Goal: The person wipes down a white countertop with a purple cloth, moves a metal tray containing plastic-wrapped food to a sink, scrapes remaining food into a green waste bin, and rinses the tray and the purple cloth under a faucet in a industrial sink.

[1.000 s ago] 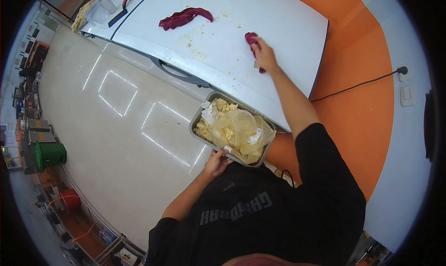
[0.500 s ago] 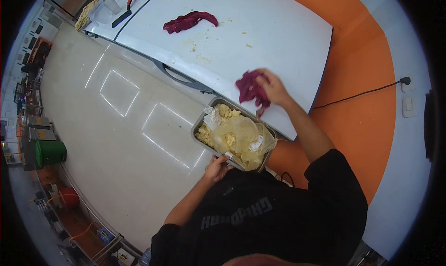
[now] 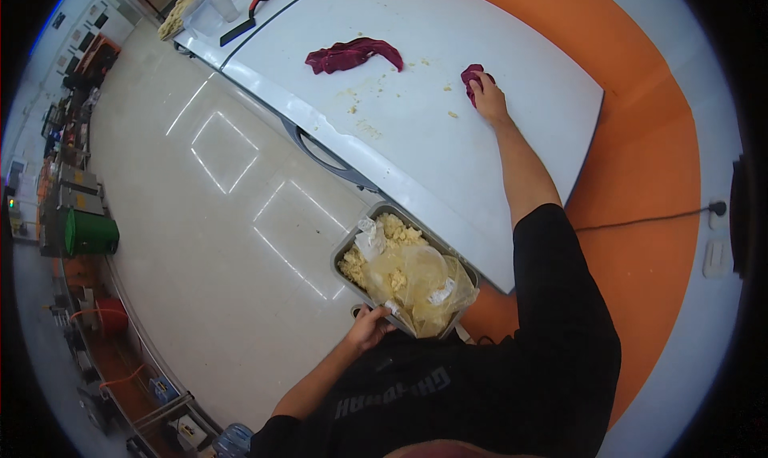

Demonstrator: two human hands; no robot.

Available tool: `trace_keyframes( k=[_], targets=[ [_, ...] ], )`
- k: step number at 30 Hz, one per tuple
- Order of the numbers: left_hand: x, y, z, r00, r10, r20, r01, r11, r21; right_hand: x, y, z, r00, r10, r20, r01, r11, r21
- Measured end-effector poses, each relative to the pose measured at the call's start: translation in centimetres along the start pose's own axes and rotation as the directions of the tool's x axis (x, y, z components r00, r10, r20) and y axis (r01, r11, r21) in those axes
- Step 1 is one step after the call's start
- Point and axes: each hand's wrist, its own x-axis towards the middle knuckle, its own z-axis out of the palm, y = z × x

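Note:
With my left hand [image 3: 370, 328] I grip the near rim of a grey metal tray [image 3: 450, 258] just off the table's front edge. Yellowish crumbly food [image 3: 398, 230], a clear plastic bag [image 3: 424, 278] and crumpled white paper [image 3: 370, 239] fill it. My right arm stretches over the white table [image 3: 448, 162], and my right hand [image 3: 489, 98] is closed on a bunched dark red cloth [image 3: 474, 76] at the tabletop. To its left lies a second dark red cloth [image 3: 354, 56], crumpled. Yellow crumbs [image 3: 453, 114] are scattered between and below the two cloths.
At the table's far left are a black-and-red scraper-like tool [image 3: 250, 18], a clear plastic container [image 3: 210, 16] and a yellowish cloth [image 3: 178, 18]. A black cable [image 3: 640, 221] runs to a wall socket at right. A green bin [image 3: 92, 232] stands far left.
My right hand has carried the red cloth away from above the tray's edge, farther out onto the table. The tray sits lower in view, still in my left hand.

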Motion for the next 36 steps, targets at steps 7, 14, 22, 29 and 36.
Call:
trace_keyframes(
  k=[7, 14, 22, 29, 36],
  targets=[
    [-0.6, -0.1, 0.0, 0.998, 0.003, -0.059, -0.002, 1.0, 0.022, -0.1, -3.0, 4.8, 0.985, -0.175, 0.008, 0.168, 0.955, 0.244],
    [-0.8, 0.3, 1.7, 0.999, 0.029, -0.026, -0.027, 0.998, 0.062, -17.8, -8.0, -1.6, 0.784, -0.279, 0.554, -0.004, 0.891, 0.455],
    [-0.1, 0.2, 0.4, 1.0, 0.019, -0.012, -0.019, 1.0, 0.005, -21.9, -10.6, -4.8, 0.859, -0.03, 0.511, -0.377, 0.637, 0.672],
    [-0.5, 0.6, 1.1, 0.998, -0.005, -0.063, 0.008, 0.999, 0.041, -8.0, -9.9, -8.3, 0.974, 0.217, 0.062, -0.191, 0.648, 0.738],
    [-0.2, 0.2, 0.6, 0.999, -0.016, -0.036, 0.017, 0.999, 0.046, 7.0, -2.1, -1.6, 0.998, 0.027, -0.056, -0.011, 0.965, 0.263]
  ],
)
